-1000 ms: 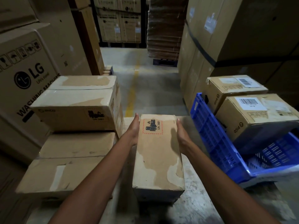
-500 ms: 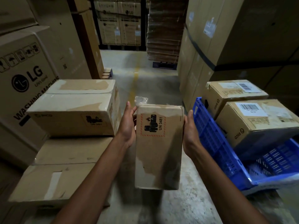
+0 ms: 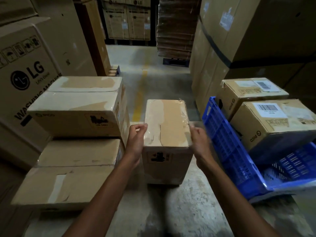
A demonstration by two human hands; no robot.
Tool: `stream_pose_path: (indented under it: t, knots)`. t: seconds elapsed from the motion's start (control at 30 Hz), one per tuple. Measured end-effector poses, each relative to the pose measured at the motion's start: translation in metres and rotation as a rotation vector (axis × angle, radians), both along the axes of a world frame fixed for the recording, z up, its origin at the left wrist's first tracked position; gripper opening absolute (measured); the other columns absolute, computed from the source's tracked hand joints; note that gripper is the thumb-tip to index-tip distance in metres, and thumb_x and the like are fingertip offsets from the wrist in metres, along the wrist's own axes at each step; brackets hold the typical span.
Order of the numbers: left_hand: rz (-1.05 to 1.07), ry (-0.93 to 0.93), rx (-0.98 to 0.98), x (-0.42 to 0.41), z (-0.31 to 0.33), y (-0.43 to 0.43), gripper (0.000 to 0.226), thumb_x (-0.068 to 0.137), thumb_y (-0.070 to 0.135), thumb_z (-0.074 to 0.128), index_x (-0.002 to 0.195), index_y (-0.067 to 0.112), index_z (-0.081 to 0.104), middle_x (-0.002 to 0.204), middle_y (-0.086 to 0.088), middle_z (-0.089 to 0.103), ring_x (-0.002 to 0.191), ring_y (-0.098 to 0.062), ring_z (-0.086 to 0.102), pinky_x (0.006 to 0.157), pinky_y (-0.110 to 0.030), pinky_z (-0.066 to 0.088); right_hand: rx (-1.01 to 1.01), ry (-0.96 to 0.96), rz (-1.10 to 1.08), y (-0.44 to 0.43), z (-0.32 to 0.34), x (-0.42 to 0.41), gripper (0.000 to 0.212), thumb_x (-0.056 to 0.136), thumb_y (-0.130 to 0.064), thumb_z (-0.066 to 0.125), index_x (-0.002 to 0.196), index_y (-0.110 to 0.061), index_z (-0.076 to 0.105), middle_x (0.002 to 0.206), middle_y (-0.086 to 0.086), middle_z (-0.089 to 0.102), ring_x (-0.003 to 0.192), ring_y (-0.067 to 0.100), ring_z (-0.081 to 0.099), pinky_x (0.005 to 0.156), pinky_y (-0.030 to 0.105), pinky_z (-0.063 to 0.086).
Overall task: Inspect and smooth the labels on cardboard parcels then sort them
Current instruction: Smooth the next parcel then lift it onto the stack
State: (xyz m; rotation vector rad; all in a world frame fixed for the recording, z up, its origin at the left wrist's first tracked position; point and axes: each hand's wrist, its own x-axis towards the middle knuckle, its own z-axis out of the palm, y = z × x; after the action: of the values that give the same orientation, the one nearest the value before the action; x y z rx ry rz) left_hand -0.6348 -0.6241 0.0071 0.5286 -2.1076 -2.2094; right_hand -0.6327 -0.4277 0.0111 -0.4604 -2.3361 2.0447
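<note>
We hold the parcel [image 3: 166, 127] on end in the middle of the aisle. Its taped end faces up, and the near face carries a dark printed label [image 3: 159, 157] too blurred to read. Our left hand [image 3: 136, 142] grips the upper left edge with curled fingers, thumb at the tape. Our right hand [image 3: 200, 142] lies against the upper right edge; it is blurred, so we cannot tell whether its fingers curl round the parcel. Nor can we tell whether the parcel rests on the concrete floor [image 3: 171, 211].

Just to the left, an upper box [image 3: 77, 106] sits on a lower box [image 3: 75, 171], with a large washing machine carton [image 3: 25, 79] beyond them. On the right a blue crate [image 3: 227, 147] stands tilted, with a near box [image 3: 273, 130] in it bearing a barcode sticker [image 3: 268, 110]. A far box [image 3: 239, 94] sits just behind. A yellow line [image 3: 140, 93] runs away along the floor past the parcel.
</note>
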Motion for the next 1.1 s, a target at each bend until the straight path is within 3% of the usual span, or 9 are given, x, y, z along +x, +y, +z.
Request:
stream_pose_path:
  t: [0.13, 0.23, 0.33, 0.5, 0.63, 0.7, 0.8, 0.93, 1.1]
  knots:
    - [0.007, 0.233, -0.653, 0.009, -0.009, 0.008, 0.036, 0.096, 0.031, 0.059, 0.128, 0.015, 0.053, 0.132, -0.006, 0.052, 0.119, -0.022, 0.054, 0.091, -0.031, 0.045, 0.634, 0.396, 0.032, -0.003, -0.019, 0.006, 0.029, 0.096, -0.025, 0.062, 0.123, -0.014, 0.062, 0.125, 0.002, 0.062, 0.113, 0.016, 0.059, 0.094, 0.036, 0.051]
    - [-0.117, 0.535, -1.038, 0.008, -0.019, 0.010, 0.049, 0.095, 0.034, 0.047, 0.135, 0.008, 0.055, 0.142, -0.014, 0.052, 0.134, -0.032, 0.047, 0.111, -0.048, 0.041, 0.827, 0.569, 0.122, -0.001, -0.018, 0.004, 0.037, 0.096, -0.033, 0.055, 0.124, -0.011, 0.067, 0.138, 0.008, 0.061, 0.129, 0.020, 0.055, 0.107, 0.033, 0.042]
    - [-0.342, 0.539, -1.257, 0.008, -0.017, 0.010, 0.059, 0.098, 0.044, 0.033, 0.143, 0.011, 0.052, 0.153, -0.011, 0.046, 0.147, -0.026, 0.034, 0.120, -0.049, 0.026, 0.990, 0.575, 0.319, 0.000, -0.017, 0.007, 0.052, 0.099, -0.045, 0.044, 0.133, -0.012, 0.064, 0.144, 0.010, 0.058, 0.135, 0.024, 0.052, 0.110, 0.040, 0.042]
    - [-0.526, 0.327, -1.362, 0.008, -0.006, 0.013, 0.071, 0.096, 0.052, 0.011, 0.155, 0.017, 0.034, 0.164, -0.003, 0.025, 0.153, -0.018, 0.017, 0.125, -0.039, 0.006, 1.134, 0.525, 0.424, 0.000, -0.021, 0.011, 0.051, 0.100, -0.045, 0.038, 0.132, -0.015, 0.064, 0.142, 0.008, 0.060, 0.138, 0.027, 0.049, 0.115, 0.045, 0.034]
    - [-0.510, 0.342, -1.414, 0.007, 0.003, 0.015, 0.060, 0.098, 0.045, 0.029, 0.147, 0.016, 0.047, 0.154, -0.007, 0.044, 0.144, -0.023, 0.037, 0.119, -0.040, 0.028, 1.224, 0.529, 0.434, -0.001, -0.010, 0.005, 0.046, 0.095, -0.047, 0.040, 0.116, -0.018, 0.068, 0.127, 0.004, 0.067, 0.120, 0.024, 0.061, 0.103, 0.042, 0.044]
    - [-0.457, 0.395, -1.393, 0.001, 0.009, 0.017, 0.043, 0.099, 0.040, 0.043, 0.130, 0.015, 0.061, 0.134, -0.007, 0.060, 0.122, -0.023, 0.053, 0.102, -0.037, 0.045, 1.253, 0.479, 0.427, -0.005, 0.003, -0.004, 0.042, 0.094, -0.050, 0.039, 0.108, -0.021, 0.067, 0.114, -0.001, 0.067, 0.105, 0.020, 0.060, 0.092, 0.039, 0.046]
    - [-0.350, 0.444, -1.328, -0.015, 0.022, 0.022, 0.035, 0.100, 0.036, 0.046, 0.120, 0.014, 0.065, 0.118, -0.005, 0.064, 0.106, -0.019, 0.054, 0.087, -0.033, 0.048, 1.246, 0.415, 0.403, -0.014, 0.015, -0.023, 0.035, 0.099, -0.047, 0.044, 0.114, -0.022, 0.064, 0.115, 0.001, 0.062, 0.103, 0.017, 0.053, 0.090, 0.037, 0.044]
    - [-0.464, 0.316, -1.337, -0.036, 0.015, 0.022, 0.049, 0.105, 0.034, 0.034, 0.151, 0.017, 0.040, 0.159, -0.008, 0.034, 0.147, -0.023, 0.028, 0.120, -0.040, 0.023, 1.205, 0.362, 0.466, -0.024, 0.012, -0.032, 0.045, 0.105, -0.044, 0.036, 0.142, -0.020, 0.049, 0.153, 0.006, 0.044, 0.142, 0.023, 0.038, 0.117, 0.047, 0.028]
    - [-0.504, 0.247, -1.329, -0.044, 0.008, 0.021, 0.049, 0.107, 0.031, 0.029, 0.155, 0.020, 0.033, 0.165, -0.002, 0.023, 0.153, -0.020, 0.015, 0.124, -0.046, 0.011, 1.254, 0.298, 0.498, -0.029, 0.011, -0.038, 0.046, 0.105, -0.045, 0.029, 0.140, -0.020, 0.047, 0.155, 0.007, 0.041, 0.145, 0.024, 0.033, 0.120, 0.053, 0.023]
